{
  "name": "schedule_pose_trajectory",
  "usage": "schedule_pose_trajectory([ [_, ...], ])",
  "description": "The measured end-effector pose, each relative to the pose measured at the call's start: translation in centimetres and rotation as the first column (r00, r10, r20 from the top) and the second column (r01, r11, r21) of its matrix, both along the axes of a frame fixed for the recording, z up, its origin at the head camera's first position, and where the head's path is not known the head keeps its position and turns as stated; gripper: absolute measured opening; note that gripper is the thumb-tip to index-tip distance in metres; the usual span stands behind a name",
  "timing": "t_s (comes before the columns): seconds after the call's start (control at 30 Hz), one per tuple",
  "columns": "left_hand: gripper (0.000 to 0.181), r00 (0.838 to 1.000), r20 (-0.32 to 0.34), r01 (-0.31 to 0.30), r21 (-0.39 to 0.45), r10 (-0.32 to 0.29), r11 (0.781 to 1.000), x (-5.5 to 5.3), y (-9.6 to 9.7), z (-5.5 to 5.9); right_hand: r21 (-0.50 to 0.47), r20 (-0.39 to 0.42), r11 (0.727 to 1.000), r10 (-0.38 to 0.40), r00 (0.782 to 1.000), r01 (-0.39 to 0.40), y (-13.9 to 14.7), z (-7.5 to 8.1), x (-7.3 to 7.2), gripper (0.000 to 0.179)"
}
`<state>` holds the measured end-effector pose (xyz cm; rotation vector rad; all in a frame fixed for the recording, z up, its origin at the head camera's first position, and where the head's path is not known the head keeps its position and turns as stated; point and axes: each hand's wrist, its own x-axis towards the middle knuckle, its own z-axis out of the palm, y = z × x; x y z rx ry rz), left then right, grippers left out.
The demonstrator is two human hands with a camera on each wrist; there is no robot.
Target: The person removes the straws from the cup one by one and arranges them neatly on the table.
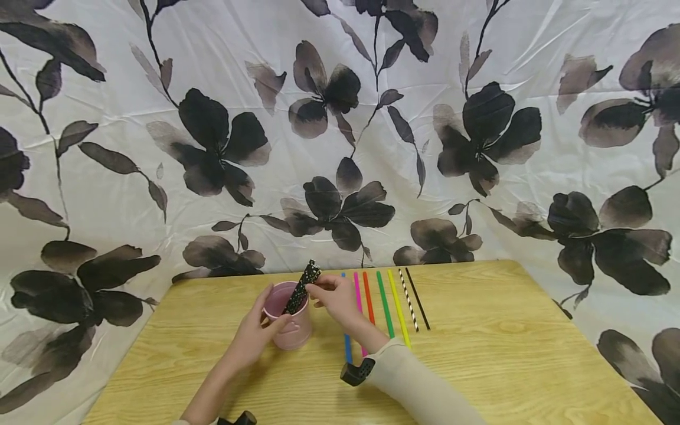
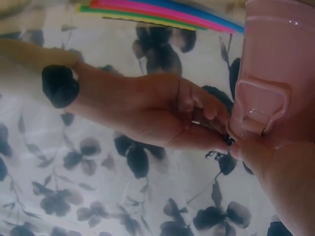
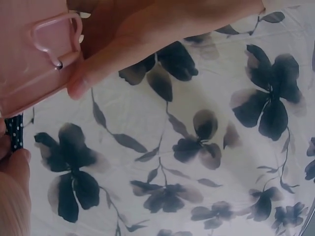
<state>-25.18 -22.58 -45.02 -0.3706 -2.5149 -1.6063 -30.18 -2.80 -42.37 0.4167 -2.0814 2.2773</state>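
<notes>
A small pink metal bucket (image 1: pixel 294 333) with a wire handle stands on the table, its top tilted towards nobody in particular that I can tell. My left hand (image 1: pixel 252 333) grips its rim from the left, the thumb at the front edge. Out of the bucket leans a black, white-speckled stick-shaped thing (image 1: pixel 301 288), its lower end hidden inside. My right hand (image 1: pixel 340 301) pinches this thing near its upper part, above the bucket's right rim. In the right wrist view only a short piece of the dotted thing (image 3: pixel 15 132) shows beside the thumb.
Right of the bucket several straws lie in a row: a blue one (image 1: pixel 347 348), a pink, a red, a green (image 1: pixel 383 301), a yellow, a striped one (image 1: pixel 408 300) and a black one (image 1: pixel 418 298). My right forearm crosses over some. A flowered cloth (image 1: pixel 340 147) hangs behind the wooden table (image 1: pixel 504 354).
</notes>
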Motion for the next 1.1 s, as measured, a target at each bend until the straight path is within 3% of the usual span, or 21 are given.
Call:
schedule_pose_trajectory([
  [0.13,0.076,1.0,0.023,0.001,0.02,-0.002,1.0,-0.4,0.0,-0.4,-0.032,-0.038,0.999,-0.003,0.999,0.002,1.0,0.7,0.0,0.021],
  [0.33,0.079,0.999,0.033,0.03,0.056,-0.032,0.998,-0.4,0.1,0.0,-0.12,-0.125,0.993,0.008,0.992,-0.024,3.1,3.8,0.7,0.021],
  [0.5,0.08,0.998,0.05,0.024,0.06,-0.027,0.998,0.0,0.2,0.3,-0.16,-0.203,0.987,-0.04,0.978,0.007,4.8,6.3,0.9,0.017],
  [0.67,0.079,0.997,0.065,0.032,0.061,-0.036,0.998,0.0,0.1,0.1,-0.179,-0.254,0.982,-0.098,0.962,0.053,6.9,7.9,0.0,0.019],
  [0.87,0.08,0.998,0.054,0.033,0.067,-0.036,0.997,-0.1,-0.1,-0.2,-0.147,-0.23,0.984,-0.135,0.964,0.103,9.6,9.1,-1.3,0.025],
  [1.1,0.08,0.998,0.06,0.031,0.063,-0.035,0.998,0.0,0.2,0.2,-0.09,-0.169,0.979,-0.195,0.966,0.182,12.7,8.5,-3.0,0.033],
])
